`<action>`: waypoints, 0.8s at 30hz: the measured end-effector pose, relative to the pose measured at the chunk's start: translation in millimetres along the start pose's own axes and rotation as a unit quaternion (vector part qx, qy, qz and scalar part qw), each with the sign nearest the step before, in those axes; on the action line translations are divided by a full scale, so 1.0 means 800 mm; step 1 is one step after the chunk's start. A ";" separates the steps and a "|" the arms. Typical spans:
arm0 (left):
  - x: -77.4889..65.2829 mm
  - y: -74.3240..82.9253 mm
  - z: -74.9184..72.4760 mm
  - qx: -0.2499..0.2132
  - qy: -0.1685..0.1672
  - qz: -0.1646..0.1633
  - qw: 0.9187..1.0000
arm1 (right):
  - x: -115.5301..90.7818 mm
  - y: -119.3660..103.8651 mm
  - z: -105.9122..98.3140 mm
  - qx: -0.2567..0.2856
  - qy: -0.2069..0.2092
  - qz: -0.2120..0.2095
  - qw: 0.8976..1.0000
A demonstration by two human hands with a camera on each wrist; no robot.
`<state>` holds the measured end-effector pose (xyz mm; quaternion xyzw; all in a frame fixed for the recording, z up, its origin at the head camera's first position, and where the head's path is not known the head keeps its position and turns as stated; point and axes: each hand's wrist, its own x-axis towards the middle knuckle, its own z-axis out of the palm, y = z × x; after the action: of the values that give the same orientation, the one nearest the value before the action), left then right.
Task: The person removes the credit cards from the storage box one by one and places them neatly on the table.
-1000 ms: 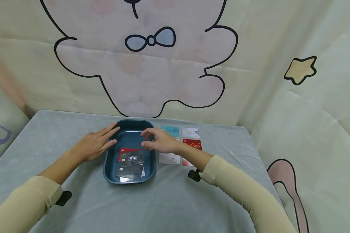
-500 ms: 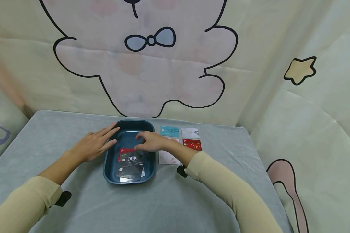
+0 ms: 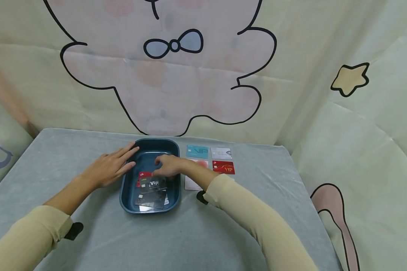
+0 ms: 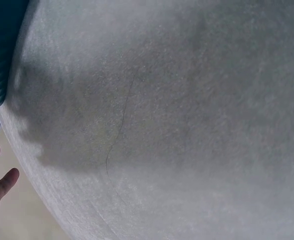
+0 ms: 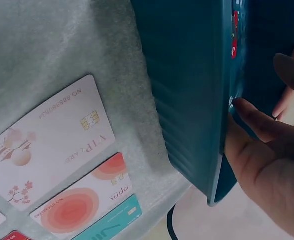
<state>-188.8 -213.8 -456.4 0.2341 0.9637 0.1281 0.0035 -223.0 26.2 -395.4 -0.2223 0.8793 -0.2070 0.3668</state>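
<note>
A deep dark-blue tray [image 3: 121, 199] holds several plastic cards. Among them are a red card [image 3: 144, 174], a black Vip card [image 3: 153, 184] overlapping it, and a dark grey VIP card [image 3: 150, 199] nearer the front. My left hand [image 3: 110, 169] lies along the tray's left rim, fingers straight and fingertips at the edge. Over the right wall reaches my right hand [image 3: 169, 166], thumb and forefinger apart, low inside the tray beside the red card. In the right wrist view nothing shows between the thumb and fingers of this hand [image 5: 261, 155].
Right of the tray, cards lie in rows on the grey cloth: a teal VIP card [image 3: 197, 151], a silver-white card [image 3: 221, 153], a red VIP card [image 3: 223, 167] and a white card with red circles [image 5: 82, 205]. A patterned curtain [image 3: 196, 94] hangs behind the table.
My right hand has moved left and lower into the tray, toward the red card. The left hand stays at the rim, and the cards in the tray have not moved.
</note>
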 end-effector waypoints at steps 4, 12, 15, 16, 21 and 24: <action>-0.001 0.000 0.000 -0.002 0.001 0.000 1.000 | 0.003 -0.005 0.005 0.001 0.007 0.019 1.000; -0.001 -0.001 0.001 -0.003 0.008 0.006 1.000 | 0.004 -0.010 0.012 0.006 0.023 0.028 0.999; -0.002 -0.002 0.001 -0.002 0.010 0.006 1.000 | 0.006 -0.010 0.014 0.012 0.029 0.026 0.999; -0.002 -0.002 0.001 -0.002 0.010 0.006 1.000 | 0.007 -0.010 0.014 0.013 0.030 0.025 0.999; -0.002 -0.001 0.001 -0.001 0.010 0.007 1.000 | 0.011 -0.012 0.018 0.026 0.034 0.019 0.999; -0.002 -0.001 0.001 -0.001 0.010 0.007 1.000 | 0.014 -0.015 0.019 0.038 0.032 0.018 0.999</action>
<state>-187.9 -214.6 -457.5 0.2395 0.9620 0.1313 -0.0067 -215.9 7.4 -405.3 -0.1857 0.8858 -0.2412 0.3501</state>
